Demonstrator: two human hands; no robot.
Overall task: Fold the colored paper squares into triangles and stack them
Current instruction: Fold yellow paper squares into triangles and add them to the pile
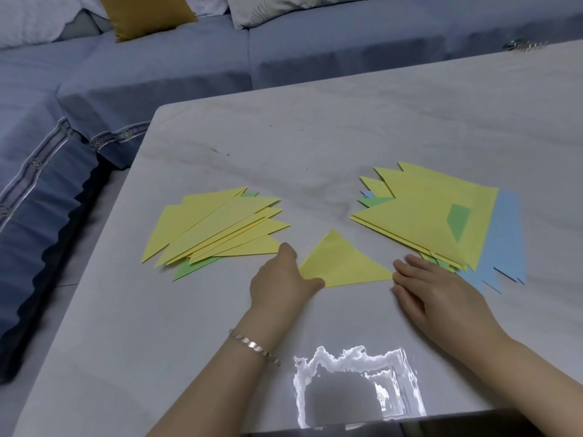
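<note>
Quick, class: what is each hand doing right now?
Left hand: pinches the left corner of the folded yellow triangle.
Right hand: open and flat, touching the triangle's right corner.

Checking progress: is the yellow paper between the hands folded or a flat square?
Folded: the yellow paper is a triangle, left hand pinching one corner.

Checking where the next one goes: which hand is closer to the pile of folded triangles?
Left. The left hand pinches the yellow triangle right beside the pile of folded triangles; the right hand lies flat beyond that triangle, by the unfolded squares.
</note>
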